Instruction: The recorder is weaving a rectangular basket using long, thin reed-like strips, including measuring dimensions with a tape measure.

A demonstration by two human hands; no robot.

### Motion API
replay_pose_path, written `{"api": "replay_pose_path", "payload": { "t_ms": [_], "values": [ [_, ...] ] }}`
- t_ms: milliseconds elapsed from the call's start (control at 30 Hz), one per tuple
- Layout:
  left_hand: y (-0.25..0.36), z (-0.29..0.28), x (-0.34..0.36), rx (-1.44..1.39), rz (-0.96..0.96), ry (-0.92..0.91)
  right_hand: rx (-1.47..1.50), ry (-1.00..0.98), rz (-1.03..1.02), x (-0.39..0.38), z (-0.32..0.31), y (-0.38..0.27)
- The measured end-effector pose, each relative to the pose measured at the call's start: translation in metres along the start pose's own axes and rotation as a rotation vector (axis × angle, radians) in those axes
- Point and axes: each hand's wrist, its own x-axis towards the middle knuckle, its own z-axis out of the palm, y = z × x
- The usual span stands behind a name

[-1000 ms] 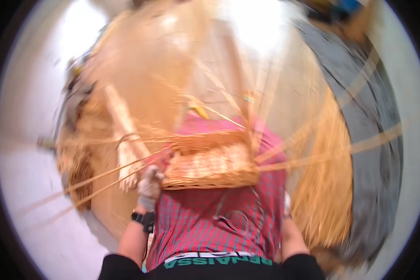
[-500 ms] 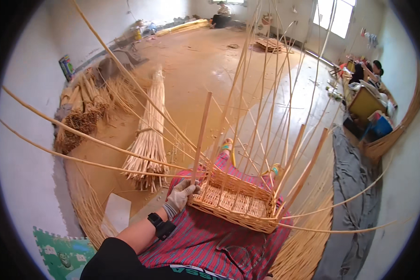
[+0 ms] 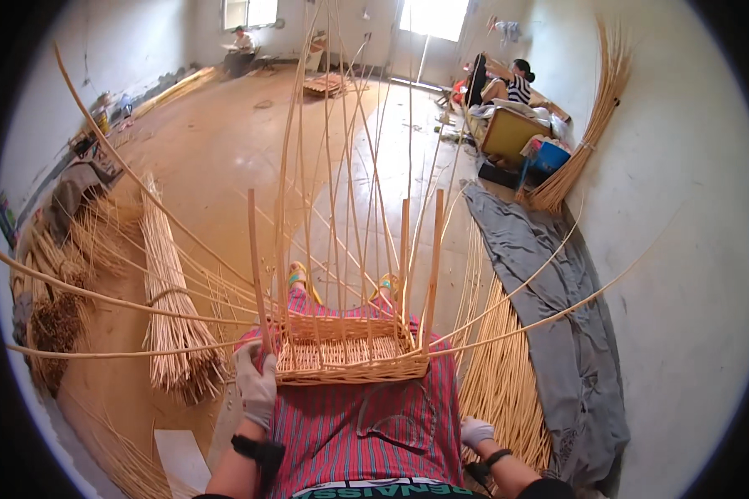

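Note:
A woven wicker basket [image 3: 349,359] rests across my lap on striped red cloth [image 3: 324,424], with long pale rods [image 3: 349,166] and stiff wooden stakes [image 3: 437,249] rising from it. My gloved left hand [image 3: 255,378] grips the basket's left end beside a stake. Lower right, my gloved right hand [image 3: 478,433] is beside my hip near loose reeds [image 3: 503,366], its fingers curled; what they hold, if anything, is unclear. Long curved rods reach out sideways from the basket. My sandalled feet [image 3: 300,279] show beyond it.
Reed bundles [image 3: 171,299] lie on the left floor, a grey cloth [image 3: 558,333] on the right. A seated person [image 3: 516,83] is at back right near a blue bucket [image 3: 551,158] and upright reed bundle [image 3: 591,133]. Another person [image 3: 240,50] sits by the far wall.
The view has swung right and settled. The basket sits more level and central in the picture, and my right hand has come into view at lower right.

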Motion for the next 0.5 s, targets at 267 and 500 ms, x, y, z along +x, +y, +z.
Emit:
{"api": "replay_pose_path", "payload": {
  "t_ms": [267, 500],
  "values": [
    [0.138, 0.083, -0.021, -0.348, 0.314, -0.844, 1.574, 0.637, -0.448, 0.021, -0.262, -0.12],
    [0.159, 0.105, 0.035, -0.703, -0.082, -0.674, 1.204, 0.449, -0.71, 0.046, -0.362, -0.222]
  ]
}}
